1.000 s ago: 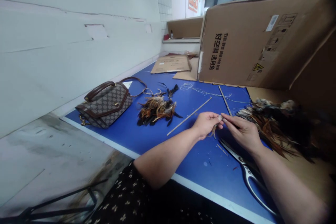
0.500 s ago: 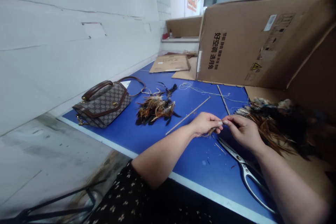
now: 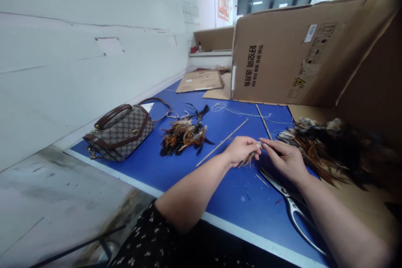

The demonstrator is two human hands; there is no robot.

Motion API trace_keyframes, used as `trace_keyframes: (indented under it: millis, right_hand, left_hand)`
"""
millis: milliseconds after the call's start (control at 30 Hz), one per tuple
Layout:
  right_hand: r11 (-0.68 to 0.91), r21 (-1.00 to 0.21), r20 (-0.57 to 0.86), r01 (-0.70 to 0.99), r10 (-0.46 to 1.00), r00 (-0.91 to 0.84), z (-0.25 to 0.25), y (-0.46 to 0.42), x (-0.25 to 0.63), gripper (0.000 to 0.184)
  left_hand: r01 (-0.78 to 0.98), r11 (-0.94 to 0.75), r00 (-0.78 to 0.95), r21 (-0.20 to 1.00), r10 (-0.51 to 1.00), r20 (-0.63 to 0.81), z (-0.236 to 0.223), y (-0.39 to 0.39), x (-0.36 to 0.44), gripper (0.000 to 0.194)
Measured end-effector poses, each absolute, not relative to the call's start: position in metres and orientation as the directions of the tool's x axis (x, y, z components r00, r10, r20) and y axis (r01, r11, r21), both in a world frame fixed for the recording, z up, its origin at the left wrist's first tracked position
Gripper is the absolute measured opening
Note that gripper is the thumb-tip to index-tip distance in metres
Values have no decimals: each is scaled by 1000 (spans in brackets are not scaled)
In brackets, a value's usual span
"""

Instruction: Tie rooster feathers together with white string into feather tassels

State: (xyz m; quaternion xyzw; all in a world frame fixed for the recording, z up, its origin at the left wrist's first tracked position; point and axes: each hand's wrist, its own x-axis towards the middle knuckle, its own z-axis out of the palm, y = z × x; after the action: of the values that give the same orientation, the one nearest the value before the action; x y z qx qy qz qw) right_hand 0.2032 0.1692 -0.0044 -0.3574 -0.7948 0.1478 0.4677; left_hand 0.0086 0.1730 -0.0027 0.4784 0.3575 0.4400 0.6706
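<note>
My left hand (image 3: 243, 150) is closed on a small bunch of brown feathers (image 3: 247, 161), whose tips stick out below the fingers. Close against it, my right hand (image 3: 284, 158) pinches at the end of the bunch; what lies between its thumb and finger is too small to make out. Metal scissors (image 3: 290, 203) lie partly under my right forearm, blades toward the hands. A pile of brown and black feathers (image 3: 184, 134) rests to the left of my hands. Beyond my right hand spreads a larger feather heap (image 3: 326, 146).
A patterned handbag (image 3: 121, 132) stands by the wall at the left. Loose thread (image 3: 240, 113) trails across the blue table (image 3: 220, 201). Thin strips, one a long stick (image 3: 222, 142), lie near my hands. A big cardboard box (image 3: 276, 58) borders the far right, with flat cardboard (image 3: 201, 80) behind.
The view has tilted and shifted slightly. Both hands stay together at the bunch, and more feather tips now show beneath my left hand.
</note>
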Motion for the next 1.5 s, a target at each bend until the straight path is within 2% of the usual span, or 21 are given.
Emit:
trace_keyframes:
  millis: [267,400,533,600,700,833,933,1067,1233,1333,1500]
  right_hand:
    - [684,-592,581,427,729,-362,0,169,204,28]
    - [609,-649,580,456,784,-221,2,166,200,37]
    - [535,-732,525,421,837,-150,4,165,198,38]
    - [504,-790,469,350,864,-184,5,164,198,41]
    - [474,-844,412,251,873,-261,6,162,197,49]
    - [424,-892,339,157,857,-388,10,159,196,36]
    - [356,-924,244,137,828,-505,16,156,196,39]
    - [363,-911,203,196,808,-554,16,157,200,44]
    - [454,-821,260,347,838,-479,2,171,210,38]
    - [455,-770,333,446,884,-328,-8,179,215,34]
    - [407,-734,348,544,913,-214,-17,186,218,54]
  left_hand:
    - [-248,126,341,960,939,-35,-6,172,10,33]
    - [-415,110,288,903,958,16,0,173,9,37]
    - [-493,-64,115,868,984,137,7,175,7,27]
    - [-473,-76,111,878,983,145,8,174,7,24]
    - [-461,-18,203,887,971,126,7,167,13,25]
    - [-463,66,305,884,948,89,8,158,19,26]
    - [-460,-43,183,887,973,142,15,160,16,19]
    - [-496,-210,-51,842,976,213,31,173,-5,15]
    - [-540,-294,-181,788,956,233,48,187,-40,17]
    - [-511,-323,-200,797,946,256,48,188,-44,20]
    - [-489,-213,-103,846,977,187,38,182,-26,27]
